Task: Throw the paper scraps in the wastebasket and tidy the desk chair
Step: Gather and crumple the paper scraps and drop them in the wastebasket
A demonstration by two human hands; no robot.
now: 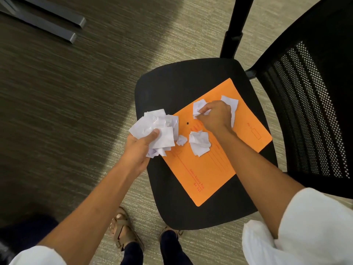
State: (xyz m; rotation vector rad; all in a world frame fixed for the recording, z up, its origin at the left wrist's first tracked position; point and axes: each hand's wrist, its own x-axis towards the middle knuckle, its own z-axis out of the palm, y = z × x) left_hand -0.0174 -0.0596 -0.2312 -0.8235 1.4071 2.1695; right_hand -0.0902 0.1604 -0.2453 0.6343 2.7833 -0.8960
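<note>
A black desk chair [168, 87] stands in front of me with an orange folder [214, 169] lying on its seat. My left hand [139, 146] is shut on a bunch of crumpled white paper scraps [158, 125] at the seat's left edge. My right hand [215, 115] rests on the folder, its fingers pinching a white scrap [198, 106]; another scrap [231, 102] shows behind the hand. Two loose crumpled scraps lie on the folder between my hands: a small one [181, 140] and a larger one [199, 143]. No wastebasket is in view.
The chair's mesh backrest [309, 111] rises at the right, and a black post [235, 31] stands behind the seat. Grey metal furniture feet [63, 25] lie on the carpet at the top left. My sandalled feet [124, 230] stand just before the seat.
</note>
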